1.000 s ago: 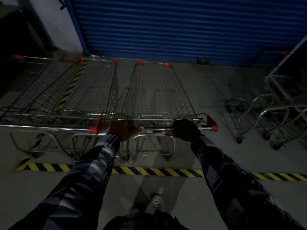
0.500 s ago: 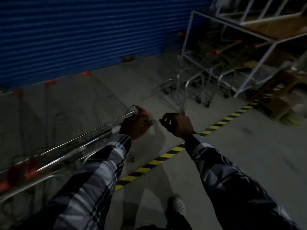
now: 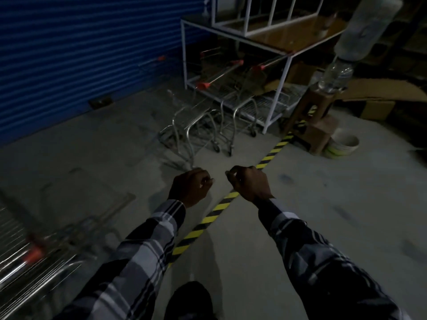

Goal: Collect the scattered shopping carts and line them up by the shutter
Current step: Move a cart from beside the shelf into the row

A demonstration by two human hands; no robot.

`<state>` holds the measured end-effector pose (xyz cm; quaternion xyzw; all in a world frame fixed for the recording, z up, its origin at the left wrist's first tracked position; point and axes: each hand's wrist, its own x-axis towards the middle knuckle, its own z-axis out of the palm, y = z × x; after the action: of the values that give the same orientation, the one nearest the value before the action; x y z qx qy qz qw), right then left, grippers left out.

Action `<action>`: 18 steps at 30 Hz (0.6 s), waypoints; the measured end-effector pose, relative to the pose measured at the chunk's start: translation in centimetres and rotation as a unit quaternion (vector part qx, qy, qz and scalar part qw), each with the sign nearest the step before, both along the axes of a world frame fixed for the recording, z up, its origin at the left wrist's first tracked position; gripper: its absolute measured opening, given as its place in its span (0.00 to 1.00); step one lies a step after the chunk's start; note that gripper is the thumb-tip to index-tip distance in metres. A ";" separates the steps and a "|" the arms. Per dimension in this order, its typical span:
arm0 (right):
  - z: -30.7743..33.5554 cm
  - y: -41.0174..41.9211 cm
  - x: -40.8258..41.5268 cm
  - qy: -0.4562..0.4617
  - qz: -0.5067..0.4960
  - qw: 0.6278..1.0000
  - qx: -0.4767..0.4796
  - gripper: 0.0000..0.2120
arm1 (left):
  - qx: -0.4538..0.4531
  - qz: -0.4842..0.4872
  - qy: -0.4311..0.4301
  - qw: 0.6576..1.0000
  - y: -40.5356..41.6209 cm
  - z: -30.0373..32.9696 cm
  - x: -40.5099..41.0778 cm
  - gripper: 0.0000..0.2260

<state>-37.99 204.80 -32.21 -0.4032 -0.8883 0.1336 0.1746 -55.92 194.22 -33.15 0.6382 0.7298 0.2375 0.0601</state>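
shiny metal wire carts [image 3: 203, 125] (orange plastic handle ends), ribbed blue shutter [image 3: 80, 54].

The scene is dim and bluish, with noise in the dark areas. The blue shutter [image 3: 80, 61] is the brightest surface. Below it, at the lower left, a shopping cart [image 3: 34, 257] smears into motion blur. Right of the shutter, corners sink into near-black shadow, and straight lines bend toward the edges.

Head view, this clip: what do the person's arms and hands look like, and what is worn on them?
Both hands are bare: the left hand and right hand show no gloves, and no rings or watch can be made out in the dim light. Both arms wear long sleeves of a plaid shirt, dark with grey and whitish checks and thin dark stripes; the left sleeve and right sleeve reach the wrists, with cuffs closed.
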 end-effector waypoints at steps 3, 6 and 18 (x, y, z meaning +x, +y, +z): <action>-0.5 6.4 0.2 -0.016 0.000 1.000 0.001 0.14 | 0.004 0.009 -0.004 1.000 6.5 -0.2 -0.1 0.14; -1.5 13.7 -1.5 -0.016 0.005 1.000 0.001 0.14 | 0.010 0.025 -0.002 1.000 13.4 -0.9 -2.1 0.12; 1.9 42.6 -13.7 -0.049 0.072 0.996 0.029 0.12 | 0.057 0.098 -0.016 0.993 41.8 0.1 -14.5 0.07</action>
<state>-51.65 247.44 -30.26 -0.3389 -0.9261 0.1003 0.1320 -70.44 236.03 -33.09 0.5624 0.7727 0.2940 0.0116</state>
